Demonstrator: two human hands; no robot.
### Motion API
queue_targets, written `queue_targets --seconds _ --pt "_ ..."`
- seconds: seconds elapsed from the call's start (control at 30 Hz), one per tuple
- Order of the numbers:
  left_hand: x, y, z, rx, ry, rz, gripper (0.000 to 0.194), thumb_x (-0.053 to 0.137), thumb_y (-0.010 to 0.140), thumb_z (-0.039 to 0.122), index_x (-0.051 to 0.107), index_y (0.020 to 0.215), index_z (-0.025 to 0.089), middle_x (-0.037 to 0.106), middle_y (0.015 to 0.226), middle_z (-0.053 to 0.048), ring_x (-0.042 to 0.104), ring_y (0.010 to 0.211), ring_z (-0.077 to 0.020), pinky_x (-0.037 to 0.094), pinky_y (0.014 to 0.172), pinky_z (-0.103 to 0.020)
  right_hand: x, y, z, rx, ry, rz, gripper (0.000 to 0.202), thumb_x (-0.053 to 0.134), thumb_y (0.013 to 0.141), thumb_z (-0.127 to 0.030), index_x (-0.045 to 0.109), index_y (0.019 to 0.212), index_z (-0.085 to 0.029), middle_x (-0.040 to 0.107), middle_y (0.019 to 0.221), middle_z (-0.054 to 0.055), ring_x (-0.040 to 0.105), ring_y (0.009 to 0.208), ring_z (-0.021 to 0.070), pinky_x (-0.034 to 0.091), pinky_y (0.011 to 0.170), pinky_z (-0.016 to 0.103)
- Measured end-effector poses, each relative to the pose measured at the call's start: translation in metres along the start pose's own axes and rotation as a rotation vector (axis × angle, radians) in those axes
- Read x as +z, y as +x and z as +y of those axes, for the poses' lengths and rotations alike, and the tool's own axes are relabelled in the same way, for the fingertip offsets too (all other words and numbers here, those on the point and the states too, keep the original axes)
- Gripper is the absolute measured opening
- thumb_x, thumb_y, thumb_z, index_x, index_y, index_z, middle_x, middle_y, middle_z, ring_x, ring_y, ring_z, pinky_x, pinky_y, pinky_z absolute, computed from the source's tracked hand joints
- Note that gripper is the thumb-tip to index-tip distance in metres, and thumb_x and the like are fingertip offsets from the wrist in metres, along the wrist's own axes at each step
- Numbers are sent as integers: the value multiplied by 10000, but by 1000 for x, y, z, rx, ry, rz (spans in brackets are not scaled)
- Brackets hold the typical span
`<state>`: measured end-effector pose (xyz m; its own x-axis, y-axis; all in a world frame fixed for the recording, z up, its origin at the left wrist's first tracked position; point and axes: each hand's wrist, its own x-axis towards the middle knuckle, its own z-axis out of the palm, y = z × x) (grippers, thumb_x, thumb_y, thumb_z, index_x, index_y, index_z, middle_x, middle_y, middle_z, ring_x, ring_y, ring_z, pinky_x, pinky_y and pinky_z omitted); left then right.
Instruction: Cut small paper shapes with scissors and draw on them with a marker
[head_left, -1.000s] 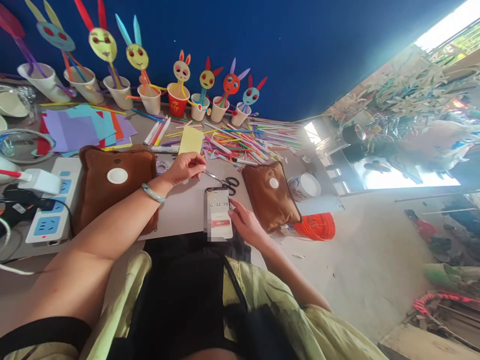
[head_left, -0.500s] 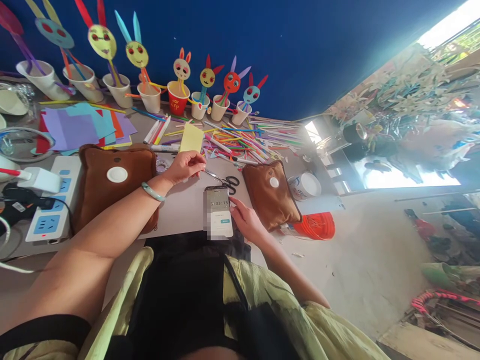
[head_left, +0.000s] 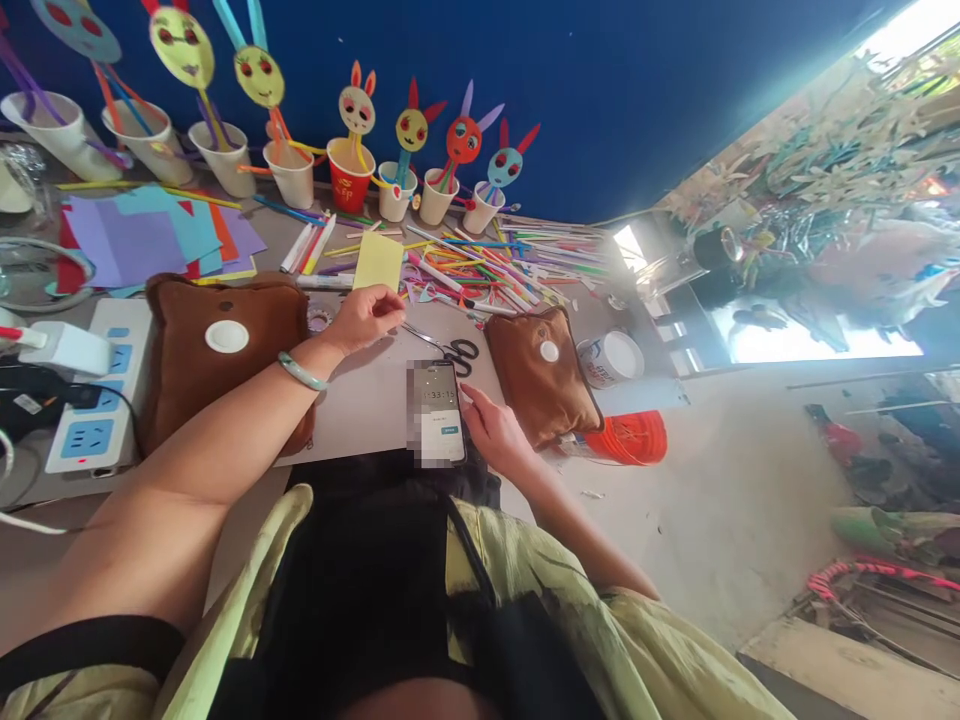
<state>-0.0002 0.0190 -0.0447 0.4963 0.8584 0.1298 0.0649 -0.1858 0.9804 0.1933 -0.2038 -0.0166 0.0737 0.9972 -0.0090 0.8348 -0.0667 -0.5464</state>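
My left hand (head_left: 369, 318), with a pale bangle on its wrist, hovers over the near side of the yellow paper (head_left: 378, 262). Its fingers are curled together, and what they hold, if anything, is too small to tell. The black-handled scissors (head_left: 461, 354) lie just right of its fingertips, blades pointing toward them. A lit phone (head_left: 444, 425) showing a timer lies at the table's near edge, its left side blurred out. My right hand (head_left: 491, 425) rests beside it, fingers apart and fingertips at the phone's right edge.
Paper-faced figures stand in cups (head_left: 350, 178) along the blue wall. Coloured sticks and pens (head_left: 480, 270) lie before them. Brown pouches (head_left: 225, 365) (head_left: 541, 375) flank my hands. A power strip (head_left: 94, 405) is left, a white tub (head_left: 615, 358) and orange basket (head_left: 634, 437) right.
The view has shifted slightly, so the table's things appear a little higher in the picture. Both hands keep nearly the same places, my left by the paper and my right by the phone.
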Motion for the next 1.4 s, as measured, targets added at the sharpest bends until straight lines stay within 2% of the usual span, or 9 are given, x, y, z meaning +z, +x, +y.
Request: queue_targets --seconds 0.07,0.13,0.23,0.33,0.5,0.6,0.73,0.9,1.4 --pt "0 0 -1 10 10 12 204 722 654 309 668 784 161 679 708 -18 601 638 -136 494 624 -265 3 -12 5 -76 7 143 389 453 966 -264 561 1332 -190 745 915 65 682 763 203 529 737 329" --pt "0 1 -2 17 17 26 202 719 655 304 670 788 160 684 723 -19 601 651 -135 495 642 -267 6 -25 11 -240 -3 261 410 476 946 -220 533 1351 -204 737 907 56 659 784 203 528 761 355" --pt "1 1 -2 18 32 51 188 710 662 294 672 785 157 689 733 -21 603 661 -138 493 652 -271 9 -42 18 -506 -67 284 479 517 906 -157 503 1379 -228 744 994 64 639 931 237 501 829 410" --pt "0 1 0 15 40 67 177 706 662 279 675 783 154 693 737 -24 609 666 -143 498 657 -276 12 -48 21 -598 -113 256 548 519 894 -141 450 1431 -224 741 1067 68 619 991 249 464 874 442" --pt "0 1 1 22 25 73 159 692 678 273 662 779 153 686 731 -29 621 672 -154 502 653 -282 15 -44 20 -595 -165 210 560 506 912 -159 410 1461 -212 728 1144 78 606 1027 251 429 899 443" --pt "0 2 0 18 17 79 162 694 679 274 660 786 157 686 738 -29 621 680 -156 500 656 -282 15 -43 19 -587 -170 194 536 497 924 -178 426 1454 -211 734 1112 71 607 1026 245 416 904 437" --pt "-1 2 -1 20 8 96 159 697 679 276 659 783 161 684 736 -28 615 677 -154 497 659 -281 15 -44 20 -601 -133 252 525 481 933 -192 434 1455 -204 739 1041 67 604 1004 248 403 891 441" --pt "-2 3 -1 31 24 114 160 699 682 283 654 781 165 684 741 -27 608 673 -151 495 660 -281 16 -45 21 -603 -115 302 515 488 932 -194 438 1444 -217 731 1091 75 612 999 249 398 885 443" --pt "-2 5 -4 22 3 138 172 694 670 298 645 776 172 688 711 -25 631 662 -154 508 637 -276 24 -44 22 -556 -56 343 232 522 884 -233 546 1115 -241 706 932 48 625 917 241 409 848 437"
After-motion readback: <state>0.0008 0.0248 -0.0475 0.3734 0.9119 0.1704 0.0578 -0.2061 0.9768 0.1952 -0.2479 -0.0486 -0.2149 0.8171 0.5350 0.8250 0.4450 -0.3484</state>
